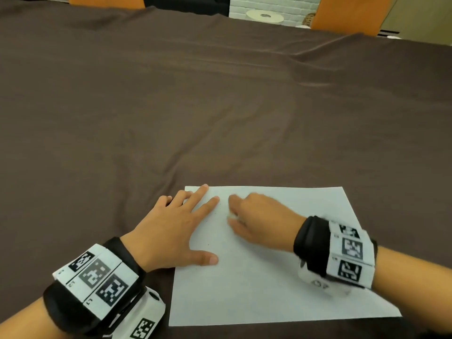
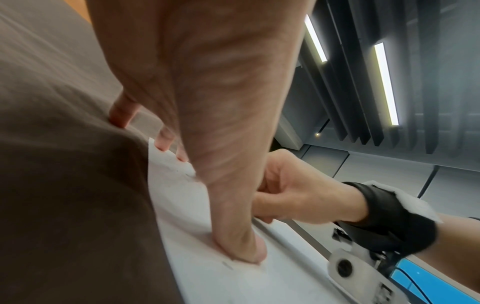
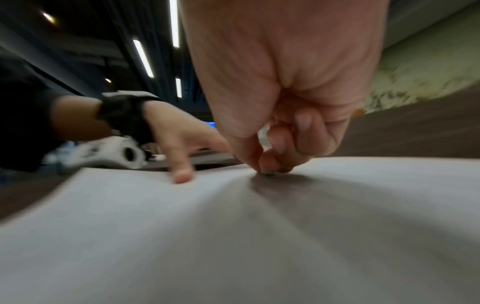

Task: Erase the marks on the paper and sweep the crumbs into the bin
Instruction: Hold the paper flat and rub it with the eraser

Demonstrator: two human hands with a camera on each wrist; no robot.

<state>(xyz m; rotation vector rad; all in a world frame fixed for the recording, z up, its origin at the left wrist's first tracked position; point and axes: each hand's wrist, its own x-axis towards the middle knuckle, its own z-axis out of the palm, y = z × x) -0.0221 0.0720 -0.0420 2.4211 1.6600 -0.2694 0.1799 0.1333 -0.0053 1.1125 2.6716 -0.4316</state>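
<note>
A white sheet of paper (image 1: 281, 277) lies on the brown tablecloth near the front edge. My left hand (image 1: 210, 228) lies flat with spread fingers on the sheet's left part, the thumb (image 2: 246, 253) pressing down on it. My right hand (image 1: 233, 211) pinches a small white eraser (image 3: 265, 137) between thumb and fingers, and its darkened tip touches the paper close to the left index finger. A few tiny dark specks (image 2: 187, 174) lie on the paper near the left hand. No bin is in view.
The brown tablecloth (image 1: 195, 106) runs far ahead and to both sides of the sheet. Orange chair backs (image 1: 349, 13) stand at the table's far edge. A white round object (image 1: 265, 15) lies on the floor beyond it.
</note>
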